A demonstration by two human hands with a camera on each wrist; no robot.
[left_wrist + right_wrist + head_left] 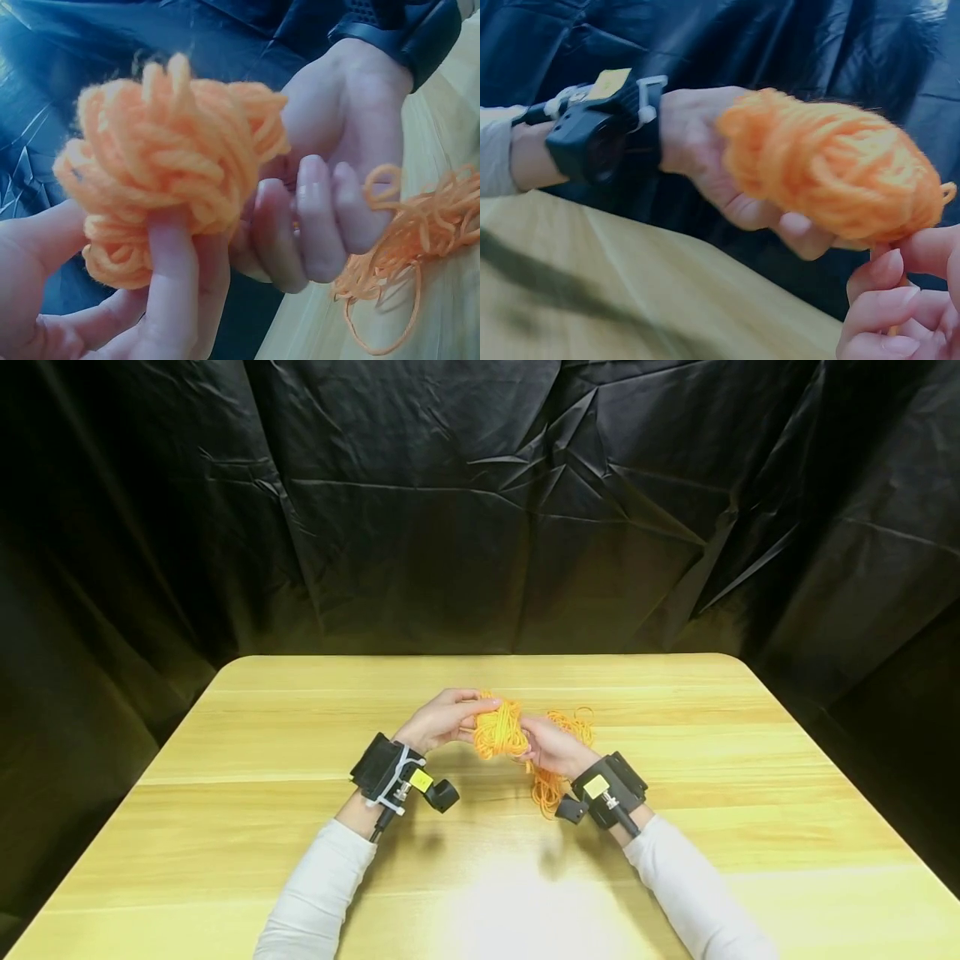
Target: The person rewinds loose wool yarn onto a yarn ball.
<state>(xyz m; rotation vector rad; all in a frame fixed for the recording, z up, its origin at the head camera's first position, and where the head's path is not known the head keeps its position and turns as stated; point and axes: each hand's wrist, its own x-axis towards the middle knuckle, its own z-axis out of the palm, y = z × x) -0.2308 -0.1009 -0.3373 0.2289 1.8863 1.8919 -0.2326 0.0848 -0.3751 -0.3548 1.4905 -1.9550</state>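
Observation:
A wound ball of orange yarn (501,731) is held up over the table, gripped between the thumb and fingers of my left hand (442,720). In the left wrist view, fingers press into the underside of the ball (169,157). My right hand (557,748) is close against the ball's right side with curled fingers. The right wrist view shows this hand (900,300) pinching a yarn strand (893,330) just under the ball. Loose, tangled yarn (420,232) lies on the table beside and beneath the right forearm.
The light wooden table (225,827) extends around both arms, with rounded far corners. A black curtain (420,560) hangs behind and at the sides. Each wrist wears a strapped camera, the left one (441,795) and the right one (572,809) facing inward.

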